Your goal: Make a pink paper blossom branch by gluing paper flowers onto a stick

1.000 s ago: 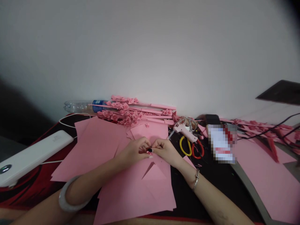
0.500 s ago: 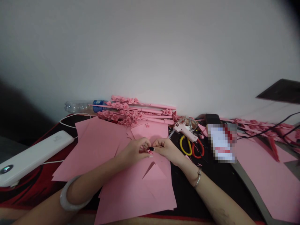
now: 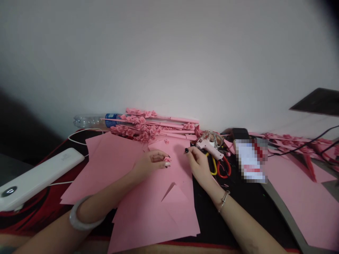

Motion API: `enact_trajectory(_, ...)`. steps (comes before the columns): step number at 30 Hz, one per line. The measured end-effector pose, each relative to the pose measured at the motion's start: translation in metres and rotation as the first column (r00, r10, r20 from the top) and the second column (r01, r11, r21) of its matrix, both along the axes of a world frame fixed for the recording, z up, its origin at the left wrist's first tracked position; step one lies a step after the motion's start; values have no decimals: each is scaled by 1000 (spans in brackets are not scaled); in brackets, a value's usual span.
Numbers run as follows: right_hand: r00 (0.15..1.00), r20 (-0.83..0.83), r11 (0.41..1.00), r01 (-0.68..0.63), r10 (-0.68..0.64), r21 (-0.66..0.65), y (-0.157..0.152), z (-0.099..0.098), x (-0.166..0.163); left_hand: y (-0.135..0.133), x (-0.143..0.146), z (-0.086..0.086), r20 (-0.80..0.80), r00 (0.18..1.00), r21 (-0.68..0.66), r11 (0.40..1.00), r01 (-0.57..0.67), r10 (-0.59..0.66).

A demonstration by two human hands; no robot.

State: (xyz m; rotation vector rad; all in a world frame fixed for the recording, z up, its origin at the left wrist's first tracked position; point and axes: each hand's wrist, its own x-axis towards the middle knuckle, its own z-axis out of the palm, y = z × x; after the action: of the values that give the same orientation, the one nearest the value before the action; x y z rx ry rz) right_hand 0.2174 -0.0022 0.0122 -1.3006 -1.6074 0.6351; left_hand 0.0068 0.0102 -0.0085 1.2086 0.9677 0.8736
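Between the thumb and fingers of my left hand [image 3: 152,163] is a small pink paper rose [image 3: 167,160], pinched above the pink paper sheets [image 3: 148,218]. My right hand [image 3: 198,164] is apart from it, to the right, by the paper's edge. Its fingertips are drawn together; whether anything tiny is between them is hard to make out. Another small paper rose [image 3: 166,141] lies on the sheets just beyond my hands. Nearer to me, a folded pink paper piece [image 3: 174,194] rests on the stack.
Bundles of pink paper flowers [image 3: 148,130] lie along the wall beside a plastic bottle [image 3: 92,121]. A glue gun [image 3: 210,147], red and yellow pliers-like handles [image 3: 224,168] and a phone [image 3: 250,162] lie right. A white elongated device [image 3: 42,176] is left, more pink sheets [image 3: 304,197] far right.
My right hand has come away from the paper rose and moved right and slightly up. The rose stays in my left hand, now more plainly visible.
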Motion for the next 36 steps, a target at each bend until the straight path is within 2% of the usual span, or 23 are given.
enact_trajectory(3,934,292,967,146,-204,209,8,11,22,1,0,2,14,1000,-19,1000,-21,21)
enact_trajectory(6,795,483,922,247,-368,297,14,17,45,1,1,2,18,999,-24,999,-45,45)
enact_trajectory(9,641,615,876,439,-460,197,13,18,59,2,1,1,22,998,-30,997,-65,66)
enact_trajectory(12,564,716,837,545,-412,53,9,16,65,3,1,1,26,997,-46,997,-67,68)
enact_trajectory(15,579,740,834,550,-341,-46,9,12,70,3,0,2,31,998,-64,996,-54,56)
enact_trajectory(17,581,741,827,559,-335,-64,10,9,72,3,0,3,32,998,-71,996,-45,47)
enact_trajectory(24,528,761,809,588,-377,-7,12,7,68,2,2,4,6,998,-79,995,-56,57)
enact_trajectory(29,509,779,832,555,-367,29,12,5,68,2,1,4,-8,999,-93,995,-46,45)
enact_trajectory(33,598,690,848,529,-407,42,16,1,77,4,1,-1,6,999,-59,998,-36,37)
enact_trajectory(36,738,472,867,479,-482,137,17,2,80,5,0,-5,16,999,-48,998,-38,39)
